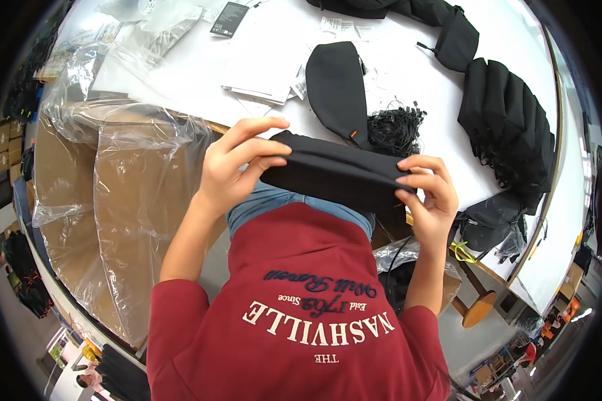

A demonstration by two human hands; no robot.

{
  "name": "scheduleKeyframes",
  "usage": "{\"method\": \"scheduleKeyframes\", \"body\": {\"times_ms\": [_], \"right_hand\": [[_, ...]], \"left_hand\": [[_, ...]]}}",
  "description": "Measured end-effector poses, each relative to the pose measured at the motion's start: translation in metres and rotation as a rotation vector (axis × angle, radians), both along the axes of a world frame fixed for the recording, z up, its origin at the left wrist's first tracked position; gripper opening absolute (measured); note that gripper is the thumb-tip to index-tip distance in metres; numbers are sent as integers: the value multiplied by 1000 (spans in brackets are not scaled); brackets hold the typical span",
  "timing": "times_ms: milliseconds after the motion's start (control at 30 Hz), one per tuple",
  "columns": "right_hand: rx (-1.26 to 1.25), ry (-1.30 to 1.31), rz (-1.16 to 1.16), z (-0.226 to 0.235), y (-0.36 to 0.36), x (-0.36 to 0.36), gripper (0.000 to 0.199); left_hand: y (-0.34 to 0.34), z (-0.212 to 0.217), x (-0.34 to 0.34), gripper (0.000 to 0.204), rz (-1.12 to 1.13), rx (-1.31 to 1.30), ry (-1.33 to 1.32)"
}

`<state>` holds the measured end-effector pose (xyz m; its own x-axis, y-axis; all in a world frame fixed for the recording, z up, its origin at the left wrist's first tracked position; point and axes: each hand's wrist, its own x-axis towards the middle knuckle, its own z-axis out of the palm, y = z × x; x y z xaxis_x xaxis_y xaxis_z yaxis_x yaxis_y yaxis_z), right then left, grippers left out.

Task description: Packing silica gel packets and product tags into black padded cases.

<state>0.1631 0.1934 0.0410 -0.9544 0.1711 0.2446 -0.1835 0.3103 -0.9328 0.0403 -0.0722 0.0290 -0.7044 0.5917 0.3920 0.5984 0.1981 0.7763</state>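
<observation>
Between my two hands a black fabric pouch (341,167) is stretched out sideways, above my lap at the table's front edge. My left hand (231,164) pinches its left end between thumb and fingers. The right end is gripped the same way by my right hand (431,194). Just beyond it, a flat black pouch with a rounded side (336,87) lies on the white table (267,53), a small orange tab at its near end. Beside that pouch sits a tangled heap of black cords (394,130).
A row of black pouches (505,120) stands at the right, another pouch (457,43) behind it. Papers (254,90) and a dark tag (230,19) lie at the back. On my left is a cardboard box lined with clear plastic (134,220). A wooden stool (479,309) stands below right.
</observation>
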Motion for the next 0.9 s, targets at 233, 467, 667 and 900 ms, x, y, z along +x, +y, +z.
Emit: {"method": "scheduleKeyframes", "body": {"times_ms": [233, 467, 667, 900], "right_hand": [[108, -160, 182, -20, -23, 35, 28], [79, -220, 255, -2, -24, 27, 29], [-239, -649, 58, 2, -32, 18, 21], [-121, -868, 219, 10, -18, 10, 21]], "left_hand": [[-33, -1, 15, 19, -285, -244, -505], [-28, 0, 6, 32, -203, -318, -927], [-21, 5, 6, 29, -236, -420, -983], [-15, 5, 11, 23, -190, -342, -1122]]}}
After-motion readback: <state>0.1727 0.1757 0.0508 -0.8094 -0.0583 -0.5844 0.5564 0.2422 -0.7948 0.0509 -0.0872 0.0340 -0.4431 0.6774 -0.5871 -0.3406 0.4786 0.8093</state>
